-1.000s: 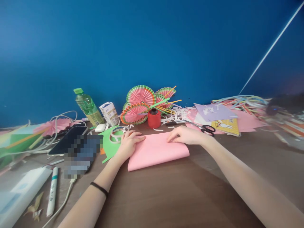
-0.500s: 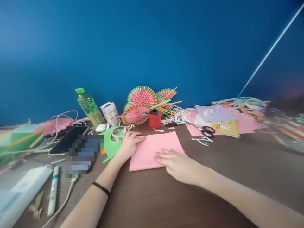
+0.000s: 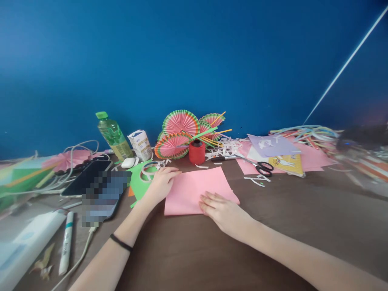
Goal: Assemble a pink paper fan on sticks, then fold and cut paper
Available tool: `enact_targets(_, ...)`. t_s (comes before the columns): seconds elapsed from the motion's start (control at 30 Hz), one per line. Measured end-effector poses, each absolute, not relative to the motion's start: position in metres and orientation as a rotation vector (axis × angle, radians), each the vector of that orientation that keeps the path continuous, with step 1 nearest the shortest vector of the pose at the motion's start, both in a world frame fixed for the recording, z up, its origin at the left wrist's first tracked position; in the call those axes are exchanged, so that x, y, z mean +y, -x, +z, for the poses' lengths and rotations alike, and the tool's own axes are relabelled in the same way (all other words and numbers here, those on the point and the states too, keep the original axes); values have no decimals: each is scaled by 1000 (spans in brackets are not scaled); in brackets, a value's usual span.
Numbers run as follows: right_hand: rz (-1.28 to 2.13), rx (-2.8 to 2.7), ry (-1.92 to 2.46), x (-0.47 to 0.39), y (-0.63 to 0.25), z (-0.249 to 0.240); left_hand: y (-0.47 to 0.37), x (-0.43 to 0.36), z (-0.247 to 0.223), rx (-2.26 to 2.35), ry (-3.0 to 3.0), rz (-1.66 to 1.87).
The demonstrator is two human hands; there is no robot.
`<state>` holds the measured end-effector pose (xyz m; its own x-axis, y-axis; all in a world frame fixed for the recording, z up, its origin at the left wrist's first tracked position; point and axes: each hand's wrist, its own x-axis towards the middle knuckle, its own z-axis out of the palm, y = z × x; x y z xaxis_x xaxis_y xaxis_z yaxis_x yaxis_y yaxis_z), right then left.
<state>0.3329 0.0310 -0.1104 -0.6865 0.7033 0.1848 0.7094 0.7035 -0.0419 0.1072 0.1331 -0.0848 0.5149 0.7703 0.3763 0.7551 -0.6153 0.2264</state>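
A folded pink paper (image 3: 194, 186) lies on the dark table in front of me, its fold along the near edge. My left hand (image 3: 163, 184) rests at the paper's upper left corner, fingers stretched over its edge and beside a roll of tape (image 3: 147, 174). My right hand (image 3: 222, 210) lies on the lower right part of the paper, fingers extended flat and pointing left. Both hands are open and press on the paper rather than grip it.
Behind the paper stand a red spool (image 3: 197, 153) and pink paper fans (image 3: 182, 123). Scissors (image 3: 263, 167) lie to the right. A green bottle (image 3: 113, 137), a carton (image 3: 141, 144), a phone (image 3: 106, 198) and a marker (image 3: 66, 242) are at the left.
My right hand has moved slightly down toward the near fold of the paper, uncovering its right corner. My left hand has shifted a little left.
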Motion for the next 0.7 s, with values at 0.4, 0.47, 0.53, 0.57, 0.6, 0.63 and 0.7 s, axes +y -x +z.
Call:
enact_targets(0.4, -88, -2675, 1216, 37, -326, -113, -155, 15, -113, 1400, -3065, 360)
enact_targets(0.47, -140, -2662, 1233, 32, -322, -113, -152, 13, -122, 1416, -3065, 387)
enact_targets(0.53, -174, -2644, 1222, 25, -317, -112, -150, 13, -124, 1423, -3050, 395)
enact_targets(0.57, -185, -2633, 1212, 21, -315, -112, -150, 14, -124, 1422, -3043, 392)
enact_targets(0.6, -194, -2621, 1201, 17, -314, -112, -149, 14, -123, 1419, -3039, 388)
enact_targets(0.63, -205, -2608, 1192, 14, -313, -113, -150, 14, -123, 1414, -3035, 382)
enact_targets(0.7, -220, -2593, 1180, 9, -313, -115, -150, 13, -122, 1405, -3021, 381)
